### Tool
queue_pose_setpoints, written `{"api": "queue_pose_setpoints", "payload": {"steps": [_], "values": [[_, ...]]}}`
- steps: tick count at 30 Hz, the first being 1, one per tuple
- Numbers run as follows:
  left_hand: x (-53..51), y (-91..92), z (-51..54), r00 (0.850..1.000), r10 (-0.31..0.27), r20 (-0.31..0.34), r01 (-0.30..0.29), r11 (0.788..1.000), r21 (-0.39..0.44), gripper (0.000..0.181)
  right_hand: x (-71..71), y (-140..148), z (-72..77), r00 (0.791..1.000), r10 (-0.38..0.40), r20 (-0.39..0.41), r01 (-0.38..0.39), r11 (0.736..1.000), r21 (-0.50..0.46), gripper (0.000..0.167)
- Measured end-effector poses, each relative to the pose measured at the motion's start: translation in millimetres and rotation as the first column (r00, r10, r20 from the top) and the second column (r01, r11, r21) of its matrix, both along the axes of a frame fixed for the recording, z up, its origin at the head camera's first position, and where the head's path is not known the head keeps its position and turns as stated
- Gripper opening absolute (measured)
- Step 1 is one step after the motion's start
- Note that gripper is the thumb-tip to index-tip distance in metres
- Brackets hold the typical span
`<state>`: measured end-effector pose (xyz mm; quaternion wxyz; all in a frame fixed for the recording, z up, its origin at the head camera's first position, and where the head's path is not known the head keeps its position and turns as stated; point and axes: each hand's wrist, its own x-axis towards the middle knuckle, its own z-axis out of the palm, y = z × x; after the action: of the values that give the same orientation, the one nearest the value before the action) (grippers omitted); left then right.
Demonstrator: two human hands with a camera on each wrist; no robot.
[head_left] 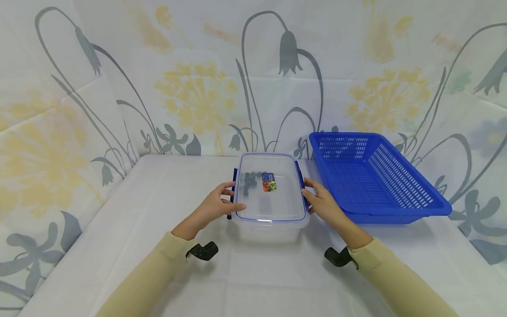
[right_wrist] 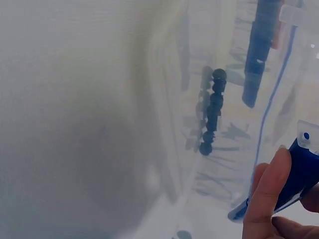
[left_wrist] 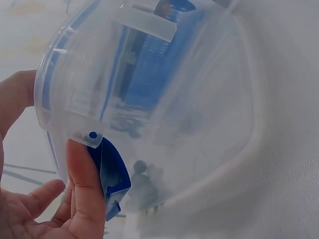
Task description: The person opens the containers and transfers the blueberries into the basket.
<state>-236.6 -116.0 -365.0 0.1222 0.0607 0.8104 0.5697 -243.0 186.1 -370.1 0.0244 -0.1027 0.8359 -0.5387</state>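
Observation:
A clear plastic food container stands upright on the white-covered table, its blue-edged lid on top. Several small dark round pieces show through the lid at the far left. My left hand grips the left side, thumb on the lid and a finger against the blue left latch, which is swung outward. On the opposite side my right hand holds the blue right latch between fingers and thumb; that latch also tilts out from the wall. Some fingertips are hidden behind the latches.
A blue perforated plastic basket stands just right of the container, close to my right hand. A colourful label is on the lid. Behind the table hangs a flower-patterned cloth. A black device sits at each wrist.

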Motion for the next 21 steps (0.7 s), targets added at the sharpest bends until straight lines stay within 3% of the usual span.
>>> {"api": "queue_pose_setpoints", "payload": {"steps": [12,16,19,21], "values": [[-2.2,-2.7,-1.1,1.000,-0.007,0.011,0.006,1.000,0.025,0.081,-2.2,-4,-5.1,0.996,-0.052,-0.075,0.056,0.997,0.052,0.042],[-2.6,-3.0,-1.0,1.000,0.006,0.020,-0.007,1.000,0.023,0.081,-0.8,-3,-9.0,0.996,-0.089,0.000,0.089,0.995,-0.054,0.044],[-2.4,-3.0,-0.5,1.000,0.000,0.024,-0.001,1.000,0.024,0.081,0.4,0,-14.1,0.991,-0.109,0.078,0.122,0.977,-0.177,0.047],[-2.0,-2.7,-0.1,1.000,-0.002,0.030,0.002,1.000,0.023,0.081,1.3,1,-16.8,0.991,-0.104,0.086,0.119,0.972,-0.204,0.048]]}}
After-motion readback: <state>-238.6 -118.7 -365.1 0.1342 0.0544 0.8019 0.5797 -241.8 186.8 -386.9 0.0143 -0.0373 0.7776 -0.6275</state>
